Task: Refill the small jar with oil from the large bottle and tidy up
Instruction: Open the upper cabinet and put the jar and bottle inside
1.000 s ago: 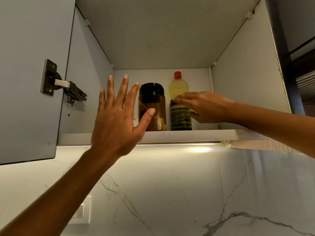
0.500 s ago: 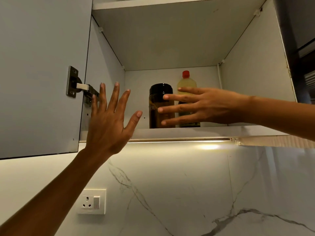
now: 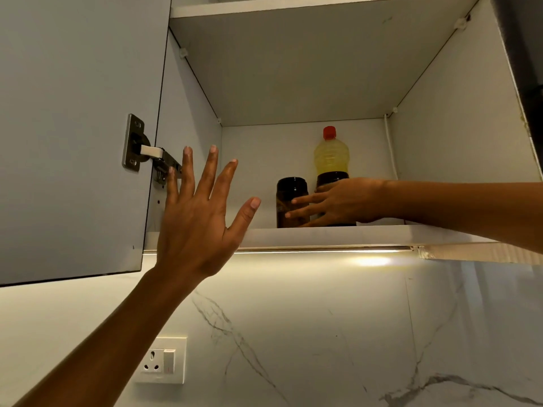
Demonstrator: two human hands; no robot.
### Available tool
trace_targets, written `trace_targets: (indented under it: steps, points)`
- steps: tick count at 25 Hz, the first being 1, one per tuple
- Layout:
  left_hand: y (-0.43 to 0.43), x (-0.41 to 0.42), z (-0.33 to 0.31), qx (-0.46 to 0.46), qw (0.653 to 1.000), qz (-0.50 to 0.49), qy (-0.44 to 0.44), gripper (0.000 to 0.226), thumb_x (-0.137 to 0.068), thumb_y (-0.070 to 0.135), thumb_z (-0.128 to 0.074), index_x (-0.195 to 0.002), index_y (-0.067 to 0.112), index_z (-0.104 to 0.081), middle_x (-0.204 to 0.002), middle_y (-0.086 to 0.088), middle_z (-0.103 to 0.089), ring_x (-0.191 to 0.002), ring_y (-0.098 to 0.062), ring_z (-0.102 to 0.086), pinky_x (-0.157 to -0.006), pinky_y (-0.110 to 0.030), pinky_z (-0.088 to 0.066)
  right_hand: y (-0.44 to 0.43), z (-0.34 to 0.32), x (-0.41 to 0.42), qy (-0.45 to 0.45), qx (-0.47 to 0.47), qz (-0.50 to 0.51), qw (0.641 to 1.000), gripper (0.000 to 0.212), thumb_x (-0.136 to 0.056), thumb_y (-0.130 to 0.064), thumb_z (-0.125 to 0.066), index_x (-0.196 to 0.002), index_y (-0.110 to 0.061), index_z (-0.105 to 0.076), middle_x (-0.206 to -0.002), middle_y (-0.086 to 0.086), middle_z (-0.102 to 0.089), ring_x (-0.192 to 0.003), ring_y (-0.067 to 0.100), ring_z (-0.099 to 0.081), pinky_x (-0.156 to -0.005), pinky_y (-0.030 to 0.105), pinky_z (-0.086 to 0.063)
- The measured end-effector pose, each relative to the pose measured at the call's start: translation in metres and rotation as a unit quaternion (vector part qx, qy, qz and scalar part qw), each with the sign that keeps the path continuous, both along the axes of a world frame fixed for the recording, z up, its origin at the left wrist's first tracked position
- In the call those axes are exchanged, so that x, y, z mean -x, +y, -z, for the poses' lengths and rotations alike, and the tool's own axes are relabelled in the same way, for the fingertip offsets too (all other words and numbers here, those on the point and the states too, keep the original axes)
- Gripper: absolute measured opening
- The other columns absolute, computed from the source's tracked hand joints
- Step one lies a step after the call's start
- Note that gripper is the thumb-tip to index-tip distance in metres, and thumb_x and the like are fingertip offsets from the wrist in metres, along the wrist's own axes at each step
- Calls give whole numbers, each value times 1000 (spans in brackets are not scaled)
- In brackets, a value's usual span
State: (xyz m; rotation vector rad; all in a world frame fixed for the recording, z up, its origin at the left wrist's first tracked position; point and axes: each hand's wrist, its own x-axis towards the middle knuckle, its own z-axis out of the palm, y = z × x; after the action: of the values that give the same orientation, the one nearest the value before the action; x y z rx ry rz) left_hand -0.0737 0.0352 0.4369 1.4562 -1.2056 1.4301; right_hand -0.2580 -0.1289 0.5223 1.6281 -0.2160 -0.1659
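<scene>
A large bottle [image 3: 331, 155] of yellow oil with a red cap stands at the back of the open wall cabinet's lower shelf [image 3: 323, 234]. Its dark lower part is mostly hidden behind my right hand. A dark amber jar [image 3: 291, 195] with a black lid stands just left of it. My right hand [image 3: 338, 202] reaches in from the right, in front of the bottle, with straight fingers lying across the jar's lower half. My left hand [image 3: 195, 218] is raised with fingers spread, in front of the cabinet's left wall, touching nothing.
The cabinet door [image 3: 73, 136] hangs open at the left on a metal hinge [image 3: 147, 155]. A lit strip runs under the shelf. Below are a marble-patterned wall [image 3: 323, 333] and a white socket [image 3: 161, 359].
My right hand has left the bottle's label and slid left and lower, so its fingers now lie across the jar. My left hand stays raised and spread.
</scene>
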Motion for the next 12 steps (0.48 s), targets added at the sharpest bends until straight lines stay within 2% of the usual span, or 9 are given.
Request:
trace_targets:
  steps: [6,12]
  points:
    - [-3,-2,0,11,1000,4,-8,81,-80,74,0,-144,28,-18,-155,-1,-7,-142,-23,6,-112,-44,5,-28,-12,-33,35,-4,89,995,95,-83,-14,-65,-148,-24,3,-155,-1,20,-142,26,18,-115,45,-13]
    - [-5,-2,1,15,1000,8,-8,83,-79,75,2,-144,29,-19,-155,-1,-9,-141,-23,6,-111,-44,5,-55,-14,-52,54,-12,97,994,97,-80,-18,-68,-149,-22,0,-155,1,20,-141,28,17,-116,48,-11]
